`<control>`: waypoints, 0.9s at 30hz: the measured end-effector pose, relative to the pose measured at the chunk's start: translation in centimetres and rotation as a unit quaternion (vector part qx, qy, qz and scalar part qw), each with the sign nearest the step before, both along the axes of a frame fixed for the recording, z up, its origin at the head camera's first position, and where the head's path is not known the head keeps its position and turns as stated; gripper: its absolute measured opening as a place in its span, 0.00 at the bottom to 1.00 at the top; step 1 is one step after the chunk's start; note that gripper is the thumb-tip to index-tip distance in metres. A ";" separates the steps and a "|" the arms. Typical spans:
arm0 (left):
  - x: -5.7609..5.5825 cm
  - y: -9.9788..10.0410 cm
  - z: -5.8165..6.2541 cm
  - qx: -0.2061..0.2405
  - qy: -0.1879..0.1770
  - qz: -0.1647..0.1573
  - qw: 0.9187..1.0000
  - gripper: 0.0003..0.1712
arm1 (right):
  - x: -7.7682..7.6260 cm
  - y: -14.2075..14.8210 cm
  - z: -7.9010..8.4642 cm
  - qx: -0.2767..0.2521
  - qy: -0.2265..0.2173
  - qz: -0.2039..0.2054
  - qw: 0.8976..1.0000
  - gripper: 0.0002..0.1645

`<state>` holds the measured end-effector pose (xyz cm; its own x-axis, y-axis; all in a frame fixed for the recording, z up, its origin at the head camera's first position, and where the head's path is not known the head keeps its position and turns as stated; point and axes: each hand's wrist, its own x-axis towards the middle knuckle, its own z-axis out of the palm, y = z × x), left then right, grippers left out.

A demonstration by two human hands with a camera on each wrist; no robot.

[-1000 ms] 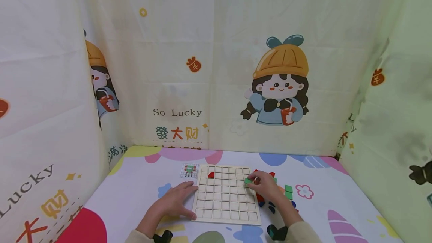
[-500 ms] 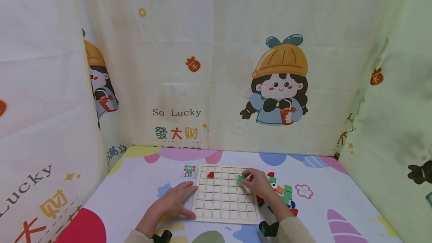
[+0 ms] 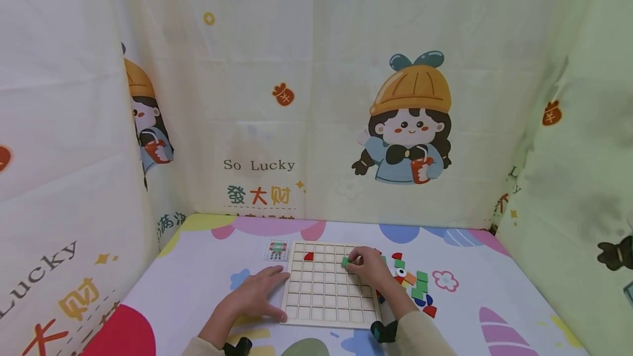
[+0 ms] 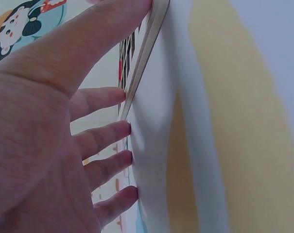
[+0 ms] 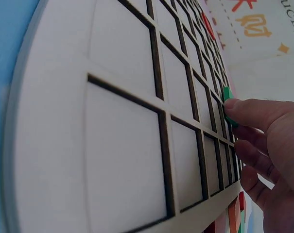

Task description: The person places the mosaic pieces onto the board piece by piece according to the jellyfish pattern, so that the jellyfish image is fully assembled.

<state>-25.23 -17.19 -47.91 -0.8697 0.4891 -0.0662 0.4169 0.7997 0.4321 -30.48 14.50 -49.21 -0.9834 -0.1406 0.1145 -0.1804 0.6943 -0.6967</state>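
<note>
A pale wooden grid board (image 3: 326,290) lies flat on the table, with one red quarter-round piece (image 3: 309,256) in a cell near its upper left. My right hand (image 3: 370,268) pinches a small green square tile (image 3: 344,261) over the upper right cells; in the right wrist view the tile (image 5: 228,104) is between thumb and fingers, close to the board. At the board's left edge my left hand (image 3: 259,293) rests with fingers spread. The left wrist view shows the thumb and forefinger of that hand (image 4: 54,121) touching the board's side (image 4: 149,53).
Several loose tiles, among them green squares (image 3: 422,284), a red piece (image 3: 430,311) and a round eye piece (image 3: 401,272), lie right of the board. A small printed pattern card (image 3: 277,250) lies by the upper left corner. Patterned cloth walls (image 3: 316,125) enclose the table.
The right hand has moved left across the board's upper right with the green tile, uncovering more loose pieces. My left hand has stayed put.
</note>
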 end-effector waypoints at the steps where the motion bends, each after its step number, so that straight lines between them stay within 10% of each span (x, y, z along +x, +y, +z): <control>1: 0.0 0.0 0.0 0.000 0.000 0.000 1.000 0.54 | -0.1 0.0 -0.1 0.004 0.002 0.004 1.000 0.06; 27: 0.0 -0.1 0.1 -0.005 -0.021 0.013 1.000 0.55 | -2.0 -1.4 -0.2 0.003 -0.028 -0.008 1.000 0.07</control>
